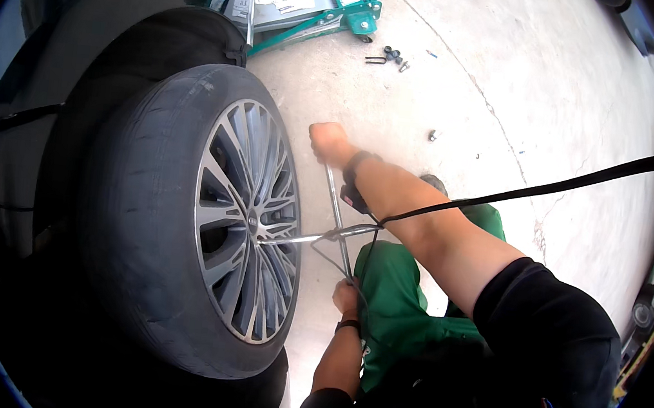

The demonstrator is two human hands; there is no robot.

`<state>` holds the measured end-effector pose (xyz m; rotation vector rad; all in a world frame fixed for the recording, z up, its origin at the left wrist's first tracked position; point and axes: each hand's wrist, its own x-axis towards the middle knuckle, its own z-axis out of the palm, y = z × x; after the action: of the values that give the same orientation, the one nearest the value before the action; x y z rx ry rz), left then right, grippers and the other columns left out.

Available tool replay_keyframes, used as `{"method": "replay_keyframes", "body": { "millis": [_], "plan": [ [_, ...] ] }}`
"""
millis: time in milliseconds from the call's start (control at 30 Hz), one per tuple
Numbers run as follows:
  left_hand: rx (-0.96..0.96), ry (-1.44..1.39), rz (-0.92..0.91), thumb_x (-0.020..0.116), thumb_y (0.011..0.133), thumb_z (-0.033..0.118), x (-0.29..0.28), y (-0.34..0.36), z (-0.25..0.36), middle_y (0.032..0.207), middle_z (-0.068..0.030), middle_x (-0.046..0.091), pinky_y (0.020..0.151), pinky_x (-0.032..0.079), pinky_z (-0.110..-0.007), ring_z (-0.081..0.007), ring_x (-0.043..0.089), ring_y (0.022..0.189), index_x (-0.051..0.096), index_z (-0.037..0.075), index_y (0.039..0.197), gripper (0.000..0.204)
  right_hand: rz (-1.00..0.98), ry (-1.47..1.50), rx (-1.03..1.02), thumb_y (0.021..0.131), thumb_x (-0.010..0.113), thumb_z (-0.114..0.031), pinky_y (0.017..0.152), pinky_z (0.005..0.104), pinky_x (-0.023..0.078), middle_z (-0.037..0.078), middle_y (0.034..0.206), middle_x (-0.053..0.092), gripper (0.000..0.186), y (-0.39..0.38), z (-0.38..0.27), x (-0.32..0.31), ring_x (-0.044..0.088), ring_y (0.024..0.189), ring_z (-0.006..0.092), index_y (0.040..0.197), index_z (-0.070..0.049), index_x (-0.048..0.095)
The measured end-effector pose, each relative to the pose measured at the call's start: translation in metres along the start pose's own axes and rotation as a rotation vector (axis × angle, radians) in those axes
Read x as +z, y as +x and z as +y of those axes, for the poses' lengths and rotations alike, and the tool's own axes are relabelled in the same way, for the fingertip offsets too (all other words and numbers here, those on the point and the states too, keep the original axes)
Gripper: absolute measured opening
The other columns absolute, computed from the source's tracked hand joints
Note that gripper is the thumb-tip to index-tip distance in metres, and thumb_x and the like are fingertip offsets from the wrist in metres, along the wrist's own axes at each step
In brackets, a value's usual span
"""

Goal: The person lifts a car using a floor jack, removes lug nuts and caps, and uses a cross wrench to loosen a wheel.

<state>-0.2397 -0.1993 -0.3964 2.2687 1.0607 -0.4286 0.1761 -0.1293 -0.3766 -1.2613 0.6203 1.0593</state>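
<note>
A chrome four-way lug wrench (288,240) reaches with one arm into the hub area of the wheel (219,279), seemingly onto a lug nut near the centre cap. My right hand (330,143), closed in a fist, grips the far end of its cross bar. At the near end of that same bar, beside my green trouser leg, my left hand (345,297) is wrapped round it. The wheel has a black tyre (137,217) and silver multi-spoke rim, and is mounted in the arch of a dark car. The wrench's end at the nut is partly hidden by the spokes.
A green and grey floor jack (298,8) stands beyond the wheel, with a metal bar (251,8) upright beside it. Several dark lug nuts (393,54) and small metal parts lie on the concrete floor (463,99). A black cord (533,194) crosses over my right forearm.
</note>
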Motion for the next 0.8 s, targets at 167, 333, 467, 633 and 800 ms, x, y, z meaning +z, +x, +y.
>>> {"method": "replay_keyframes", "body": {
  "millis": [167, 333, 467, 633, 800],
  "plan": [
    [-0.041, 0.050, 0.067, 0.062, 0.085, 0.032, 0.019, 0.019, -0.004, 0.079, -0.0141, 0.066, 0.067, 0.052, -0.048, -0.0373, 0.064, 0.077, 0.064, 0.009, 0.075, 0.025, 0.130, -0.044, -0.166, 0.089, 0.048, -0.017, 0.041, 0.0352, 0.033, 0.006, 0.059, 0.048, 0.025, -0.018, 0.003, 0.027, 0.043, 0.044, 0.0179, 0.067, -0.006, 0.048],
    [0.119, -0.074, 0.238, 0.063, 0.083, 0.027, 0.056, 0.051, -0.021, 0.076, -0.0154, 0.062, 0.063, 0.050, -0.049, -0.0375, 0.062, 0.071, 0.059, 0.006, 0.072, 0.024, 0.045, -0.057, -0.351, 0.091, 0.049, -0.020, 0.043, 0.0302, 0.027, 0.001, 0.057, 0.041, 0.028, -0.082, -0.010, 0.031, 0.034, 0.046, 0.0129, 0.066, -0.010, 0.042],
    [0.116, -0.019, 0.321, 0.062, 0.083, 0.024, 0.046, 0.039, -0.010, 0.074, -0.0149, 0.062, 0.062, 0.050, -0.049, -0.0367, 0.062, 0.070, 0.058, 0.005, 0.072, 0.023, -0.044, -0.016, -0.332, 0.092, 0.047, -0.020, 0.043, 0.0302, 0.027, 0.002, 0.059, 0.041, 0.027, -0.093, -0.008, 0.028, 0.034, 0.047, 0.0127, 0.067, -0.010, 0.042],
    [0.201, -0.063, 0.421, 0.061, 0.081, 0.021, 0.063, 0.051, -0.022, 0.071, -0.0148, 0.060, 0.062, 0.050, -0.048, -0.0364, 0.061, 0.067, 0.057, 0.004, 0.069, 0.021, -0.017, -0.022, -0.472, 0.093, 0.046, -0.021, 0.045, 0.0288, 0.029, 0.003, 0.061, 0.042, 0.025, -0.100, 0.003, 0.028, 0.035, 0.050, 0.0128, 0.070, -0.008, 0.045],
    [0.317, -0.217, 0.505, 0.057, 0.077, 0.012, 0.089, 0.112, -0.011, 0.070, -0.0165, 0.057, 0.065, 0.050, -0.050, -0.0400, 0.059, 0.069, 0.055, 0.001, 0.070, 0.013, -0.153, -0.199, -0.830, 0.096, 0.047, -0.024, 0.046, 0.0283, 0.032, 0.001, 0.060, 0.044, 0.033, -0.162, 0.023, 0.031, 0.038, 0.051, 0.0104, 0.068, -0.007, 0.046]
  ]
}}
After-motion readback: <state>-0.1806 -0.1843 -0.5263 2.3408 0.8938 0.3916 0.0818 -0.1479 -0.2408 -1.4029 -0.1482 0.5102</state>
